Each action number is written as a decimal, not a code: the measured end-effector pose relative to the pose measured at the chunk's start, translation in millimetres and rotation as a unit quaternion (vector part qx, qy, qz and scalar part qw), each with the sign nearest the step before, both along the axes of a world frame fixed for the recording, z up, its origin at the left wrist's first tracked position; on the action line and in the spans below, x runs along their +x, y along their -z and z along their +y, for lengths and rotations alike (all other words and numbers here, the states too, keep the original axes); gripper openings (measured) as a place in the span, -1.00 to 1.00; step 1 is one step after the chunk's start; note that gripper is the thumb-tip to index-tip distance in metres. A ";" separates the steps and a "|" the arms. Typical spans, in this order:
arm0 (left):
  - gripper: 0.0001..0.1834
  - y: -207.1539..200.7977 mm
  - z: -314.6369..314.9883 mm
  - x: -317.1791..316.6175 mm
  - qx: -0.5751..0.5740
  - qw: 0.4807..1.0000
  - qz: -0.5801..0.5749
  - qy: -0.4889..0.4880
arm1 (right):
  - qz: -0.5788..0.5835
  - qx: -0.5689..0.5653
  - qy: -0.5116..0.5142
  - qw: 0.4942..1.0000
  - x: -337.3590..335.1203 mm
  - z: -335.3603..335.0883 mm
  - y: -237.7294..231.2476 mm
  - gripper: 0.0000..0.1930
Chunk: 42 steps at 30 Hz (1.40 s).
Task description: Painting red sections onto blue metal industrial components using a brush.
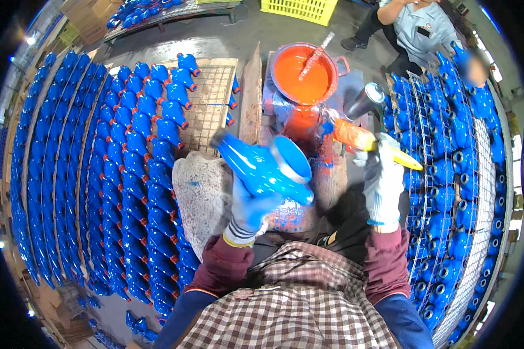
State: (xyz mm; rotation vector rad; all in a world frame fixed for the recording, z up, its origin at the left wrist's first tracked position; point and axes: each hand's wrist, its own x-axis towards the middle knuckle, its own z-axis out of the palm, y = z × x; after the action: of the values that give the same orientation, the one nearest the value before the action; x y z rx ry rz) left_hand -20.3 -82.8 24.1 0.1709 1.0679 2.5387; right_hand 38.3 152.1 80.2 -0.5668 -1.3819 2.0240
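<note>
My left hand (249, 203), in a paint-stained knitted glove, holds a glossy blue Y-shaped pipe fitting (253, 163) from below. Its wide round opening faces up and to the right. My right hand (384, 174), also gloved, is wrapped round a paintbrush (355, 135) with a yellow handle. Orange-red paint coats the brush head, which points left, apart from the fitting. Beyond the hands stands a round pot (278, 92) of orange-red paint, with a paint-covered stick (315, 57) leaning in it. A metal can (364, 100) is beside the pot.
Rows of blue fittings with orange-red ends (140, 125) lie on a wire rack (209, 116) at left. More blue fittings (448, 192) fill racks at right. A seated person (419, 26) is at the far right. A yellow crate (294, 10) stands at the back.
</note>
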 end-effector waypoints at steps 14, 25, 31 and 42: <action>-0.26 -29.4 30.6 30.3 -0.309 0.687 0.649 -0.111 | -0.123 0.448 0.007 0.885 32.1 -26.6 -80.3 -0.78; -0.05 -32.8 35.3 47.0 -0.260 0.941 0.218 -0.002 | -0.001 0.604 -0.068 0.794 74.1 -43.4 -90.4 -0.77; -0.13 -32.9 33.1 40.2 0.034 0.997 -0.036 0.065 | 0.037 0.652 -0.128 0.746 75.9 -31.7 -81.5 -0.72; -0.01 -34.3 29.9 31.4 0.357 0.843 -0.223 0.336 | 0.116 0.337 -0.110 0.928 63.1 -12.4 -33.7 -0.77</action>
State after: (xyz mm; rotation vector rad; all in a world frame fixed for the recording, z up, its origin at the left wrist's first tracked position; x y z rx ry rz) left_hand 11.1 -52.9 58.4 0.1089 -0.1546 2.0243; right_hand 101.4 139.7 113.9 0.1338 -1.9072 1.5463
